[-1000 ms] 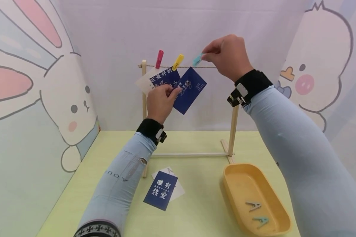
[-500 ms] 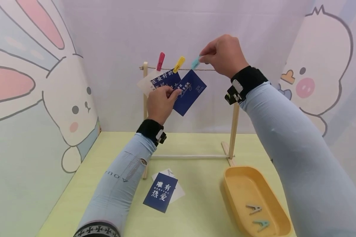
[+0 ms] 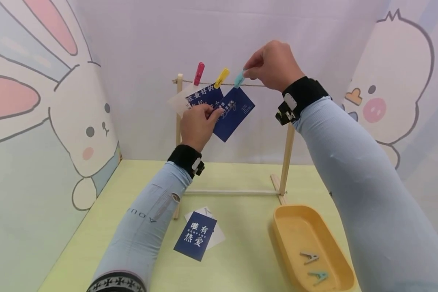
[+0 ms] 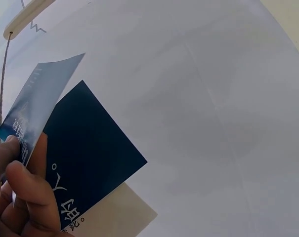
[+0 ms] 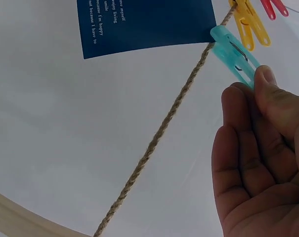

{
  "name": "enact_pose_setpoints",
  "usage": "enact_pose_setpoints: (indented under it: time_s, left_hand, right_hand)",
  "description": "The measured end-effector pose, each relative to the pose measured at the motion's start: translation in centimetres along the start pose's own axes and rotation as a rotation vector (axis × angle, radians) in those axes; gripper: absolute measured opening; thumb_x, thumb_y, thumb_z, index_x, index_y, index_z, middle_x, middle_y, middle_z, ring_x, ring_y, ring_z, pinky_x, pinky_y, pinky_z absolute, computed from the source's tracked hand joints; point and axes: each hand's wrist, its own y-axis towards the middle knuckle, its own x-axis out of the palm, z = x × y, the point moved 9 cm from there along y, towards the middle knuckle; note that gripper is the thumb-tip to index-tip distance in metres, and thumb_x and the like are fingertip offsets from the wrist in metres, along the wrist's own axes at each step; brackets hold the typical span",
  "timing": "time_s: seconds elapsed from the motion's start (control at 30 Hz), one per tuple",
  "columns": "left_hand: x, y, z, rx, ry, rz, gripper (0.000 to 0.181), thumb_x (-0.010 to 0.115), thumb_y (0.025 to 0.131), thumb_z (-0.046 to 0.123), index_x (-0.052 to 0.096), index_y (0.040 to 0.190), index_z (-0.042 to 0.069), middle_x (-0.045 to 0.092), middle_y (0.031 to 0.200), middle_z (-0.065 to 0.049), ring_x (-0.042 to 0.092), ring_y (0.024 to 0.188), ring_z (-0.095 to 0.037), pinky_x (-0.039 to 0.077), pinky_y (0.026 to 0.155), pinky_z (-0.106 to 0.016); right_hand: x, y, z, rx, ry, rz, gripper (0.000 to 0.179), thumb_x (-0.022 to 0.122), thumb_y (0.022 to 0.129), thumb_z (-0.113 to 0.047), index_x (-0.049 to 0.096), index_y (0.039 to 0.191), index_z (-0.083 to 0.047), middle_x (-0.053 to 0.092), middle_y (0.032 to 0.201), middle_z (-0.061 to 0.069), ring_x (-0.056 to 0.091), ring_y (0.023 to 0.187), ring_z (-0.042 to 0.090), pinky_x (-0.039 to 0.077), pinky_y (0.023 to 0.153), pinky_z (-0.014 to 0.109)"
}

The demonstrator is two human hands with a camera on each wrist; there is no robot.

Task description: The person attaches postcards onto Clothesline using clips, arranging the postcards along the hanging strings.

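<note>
My left hand (image 3: 197, 127) pinches a dark blue printed card (image 3: 236, 115) by its left corner, between thumb and fingers. With thumb and index finger, my right hand (image 3: 273, 65) pinches the light blue clothespin (image 5: 234, 55). In the right wrist view, the clothespin's jaws are at the twine (image 5: 161, 131) and overlap the card's corner. Left of it, a yellow clothespin (image 3: 222, 78) holds another blue card (image 3: 206, 97) with white characters on the line. A red clothespin (image 3: 199, 74) at the far left holds a pale card (image 3: 179, 101), partly covered.
The line runs between wooden posts (image 3: 286, 162) of a rack on the pale green table. In front, a blue card (image 3: 195, 237) lies over a white one (image 3: 217, 237). A yellow basin (image 3: 299, 227) at right holds a grey clothespin (image 3: 309, 257) and a teal one (image 3: 319, 276).
My right hand has moved slightly left and brought the light blue clothespin down to the twine and the card's top corner. My left hand has stayed nearly still with its card.
</note>
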Motion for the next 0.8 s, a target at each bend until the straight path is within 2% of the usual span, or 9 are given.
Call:
enact_pose_setpoints:
  time_s: [0.2, 0.63, 0.8]
  left_hand:
    - [0.28, -0.11, 0.08, -0.003, -0.006, -0.005, 0.04, 0.069, 0.097, 0.05, 0.079, 0.099, 0.011, 0.073, 0.084, -0.005, 0.066, 0.077, -0.019, 0.047, 0.062, -0.029]
    - [-0.16, -0.21, 0.39, -0.023, 0.003, -0.009, 0.041, 0.069, 0.096, 0.05, 0.079, 0.103, 0.01, 0.076, 0.09, -0.006, 0.068, 0.081, -0.02, 0.05, 0.065, -0.029]
    - [0.32, -0.16, 0.57, -0.018, 0.005, -0.018, 0.042, 0.068, 0.096, 0.051, 0.079, 0.104, 0.011, 0.076, 0.091, -0.005, 0.07, 0.082, -0.019, 0.053, 0.066, -0.03]
  right_hand:
    - [0.22, -0.02, 0.02, 0.0, -0.008, -0.016, 0.029, 0.067, 0.101, -0.032, 0.077, 0.123, -0.016, 0.078, 0.115, 0.006, 0.073, 0.103, 0.018, 0.057, 0.098, 0.032]
    - [0.14, 0.09, -0.22, -0.032, -0.054, -0.014, 0.029, 0.066, 0.102, -0.031, 0.077, 0.123, -0.015, 0.077, 0.118, 0.007, 0.07, 0.104, 0.021, 0.058, 0.097, 0.034]
    - [-0.05, 0.0, -0.13, -0.041, -0.072, -0.017, 0.029, 0.066, 0.102, -0.032, 0.078, 0.122, -0.015, 0.077, 0.117, 0.006, 0.07, 0.103, 0.021, 0.058, 0.095, 0.034]
